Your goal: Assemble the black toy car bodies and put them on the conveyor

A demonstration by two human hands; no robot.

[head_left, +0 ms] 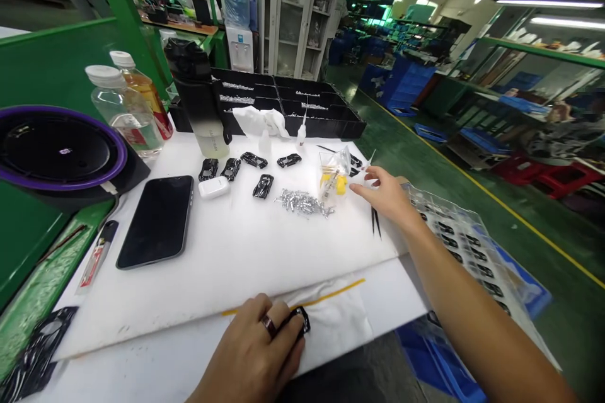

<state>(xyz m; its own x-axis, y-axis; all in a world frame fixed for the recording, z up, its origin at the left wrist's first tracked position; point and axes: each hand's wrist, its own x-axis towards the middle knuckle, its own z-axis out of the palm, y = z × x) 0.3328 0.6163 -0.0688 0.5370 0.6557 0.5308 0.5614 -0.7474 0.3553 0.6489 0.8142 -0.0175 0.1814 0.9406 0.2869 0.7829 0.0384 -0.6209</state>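
At the near edge of the table, my left hand (258, 346), with a ring on one finger, is closed around a small black toy car (302, 320), mostly hidden by the fingers. It rests on a white cloth (338, 312) with a yellow strip along it. My right hand (385, 195) reaches to the right side of the table, thumb and fingers apart. Just left of its fingertips are yellow pieces (341, 184) and a clear plastic bag (336, 162). Black tweezers (375, 223) lie partly under this hand. A pile of small silvery parts (302, 201) lies left of it.
Several black toy cars (263, 186) stand mid-table. Left are a phone (158, 220), a white earbud case (214, 187), a dark tumbler (198, 94) and bottles. A black divided tray (326, 119) stands behind. Clear trays of black parts (472, 245) sit at right, below my right forearm.
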